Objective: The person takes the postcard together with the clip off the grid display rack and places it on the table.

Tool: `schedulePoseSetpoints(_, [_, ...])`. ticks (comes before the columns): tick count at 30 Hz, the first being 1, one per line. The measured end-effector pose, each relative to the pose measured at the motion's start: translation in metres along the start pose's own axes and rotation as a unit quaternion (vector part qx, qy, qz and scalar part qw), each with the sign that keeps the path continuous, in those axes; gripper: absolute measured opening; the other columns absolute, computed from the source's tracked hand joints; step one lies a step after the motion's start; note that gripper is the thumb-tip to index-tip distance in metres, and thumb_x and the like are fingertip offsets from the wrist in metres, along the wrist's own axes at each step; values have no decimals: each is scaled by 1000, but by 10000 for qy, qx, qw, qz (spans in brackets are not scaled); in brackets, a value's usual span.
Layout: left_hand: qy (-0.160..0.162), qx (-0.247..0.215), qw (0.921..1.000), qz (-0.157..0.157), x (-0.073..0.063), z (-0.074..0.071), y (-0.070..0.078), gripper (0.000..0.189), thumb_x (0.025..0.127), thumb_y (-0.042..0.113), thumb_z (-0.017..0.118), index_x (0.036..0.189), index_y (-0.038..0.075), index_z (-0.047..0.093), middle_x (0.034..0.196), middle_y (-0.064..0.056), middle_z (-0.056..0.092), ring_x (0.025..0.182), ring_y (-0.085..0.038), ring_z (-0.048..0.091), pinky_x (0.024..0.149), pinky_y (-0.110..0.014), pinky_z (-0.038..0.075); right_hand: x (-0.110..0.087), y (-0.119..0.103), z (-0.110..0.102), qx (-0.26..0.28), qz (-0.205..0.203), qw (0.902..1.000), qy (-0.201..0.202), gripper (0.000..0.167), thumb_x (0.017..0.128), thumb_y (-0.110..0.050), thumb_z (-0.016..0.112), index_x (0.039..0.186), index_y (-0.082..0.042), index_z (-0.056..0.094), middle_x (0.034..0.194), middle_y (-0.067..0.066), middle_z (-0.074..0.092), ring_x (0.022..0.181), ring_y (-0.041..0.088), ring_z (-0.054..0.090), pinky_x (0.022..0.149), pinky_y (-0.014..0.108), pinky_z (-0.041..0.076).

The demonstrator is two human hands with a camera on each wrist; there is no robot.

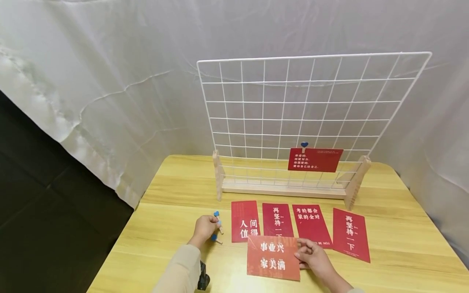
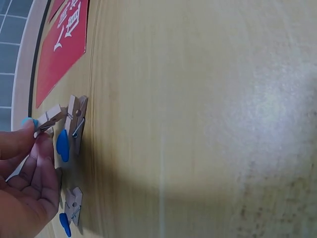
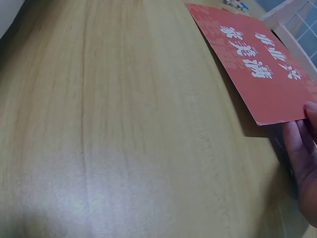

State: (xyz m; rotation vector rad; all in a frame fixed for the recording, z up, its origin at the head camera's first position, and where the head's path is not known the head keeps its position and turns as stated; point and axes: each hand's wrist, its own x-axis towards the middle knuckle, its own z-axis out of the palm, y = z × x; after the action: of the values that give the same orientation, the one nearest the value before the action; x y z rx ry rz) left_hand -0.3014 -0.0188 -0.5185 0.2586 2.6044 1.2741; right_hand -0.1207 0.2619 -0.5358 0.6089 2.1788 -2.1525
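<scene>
My left hand (image 1: 203, 230) pinches a small wooden clothespin (image 2: 51, 117) with a light blue end between thumb and fingertips. Two more clothespins with dark blue hearts are close by on the table: one clothespin (image 2: 73, 116) right beside the held one, another clothespin (image 2: 74, 204) nearer the wrist. My right hand (image 1: 314, 258) holds an orange-red card (image 1: 272, 258) by its right edge, thumb on top and fingers beneath. White characters face up on that card. In the right wrist view it is tilted over the table and casts a shadow.
Several red cards lie in a row, the leftmost card (image 1: 244, 221) near the clothespins. Behind them a white wire grid (image 1: 272, 110) stands on wooden feet (image 1: 355, 183). A blue-heart clothespin (image 1: 304, 145) fastens a red card (image 1: 318, 160) low on it. A pale curtain (image 1: 146, 81) hangs behind.
</scene>
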Motion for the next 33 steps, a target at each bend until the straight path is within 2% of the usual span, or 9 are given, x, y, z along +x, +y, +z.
schedulePoseSetpoints(4, [-8, 65, 10000, -15, 0, 1, 0, 6, 77, 4, 62, 76, -2, 65, 78, -8, 62, 70, -17, 53, 56, -25, 46, -1, 3, 1, -137, 85, 9998, 137, 56, 76, 6, 58, 126, 6, 33, 72, 7, 53, 61, 17, 53, 54, 34, 50])
schedulePoseSetpoints(8, [-54, 174, 9998, -47, 0, 1, 3, 7, 78, 5, 62, 76, -1, 65, 77, -7, 61, 69, -16, 53, 54, -24, 45, -4, 6, 1, -278, 83, 9995, 106, 57, 75, 6, 59, 126, 5, 35, 70, 7, 54, 58, 17, 51, 51, 32, 49])
schedulePoseSetpoints(16, [-74, 338, 9993, -123, 1, 2, 7, 6, 77, 6, 62, 76, 0, 63, 78, -7, 61, 69, -17, 52, 54, -24, 44, -11, 9, -2, -586, 42, 9982, -68, 46, 74, 8, 60, 115, 13, 41, 69, 5, 52, 62, 18, 54, 53, 32, 50])
schedulePoseSetpoints(25, [-144, 443, 9988, -118, 1, 3, 7, 7, 78, 7, 62, 74, 2, 61, 77, -6, 59, 67, -17, 50, 52, -24, 43, -14, 5, 3, -1024, -81, 9944, 242, 36, 71, 13, 59, 106, 15, 48, 68, 7, 51, 62, 18, 54, 53, 30, 50])
schedulePoseSetpoints(33, [-293, 553, 9980, -124, -2, -3, 13, 8, 80, 9, 60, 76, 2, 61, 74, -4, 57, 61, -15, 47, 49, -23, 40, -13, -1, 4, -1323, -54, 9900, 481, 30, 71, 14, 57, 100, 13, 52, 68, 8, 52, 62, 20, 56, 55, 28, 50])
